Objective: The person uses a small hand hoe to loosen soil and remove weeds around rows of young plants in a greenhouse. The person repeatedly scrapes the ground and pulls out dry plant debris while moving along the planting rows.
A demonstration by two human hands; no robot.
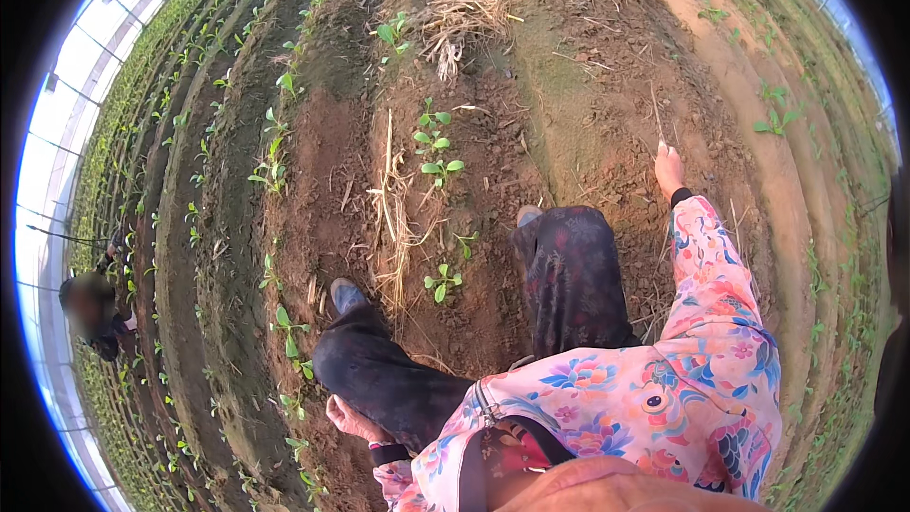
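My right hand [668,169] reaches out over the soil on the right, its fingers closed on one end of a thin stick [655,110]. The stick points away from me over crumbly brown earth. My left hand [355,421] hangs low beside my left knee, fingers curled. Whether it holds anything cannot be made out. Between my feet and ahead, a small leafy seedling [442,283] and a close group of seedlings [435,146] grow from the bed. Dry straw [398,227] lies just left of them.
A heap of dry straw [466,18] lies farther up the bed. My left shoe [347,296] and right shoe [528,215] rest on the soil. Seedling rows [274,163] run along the left, where another person [106,327] is low among the plants. More seedlings [776,121] grow at right.
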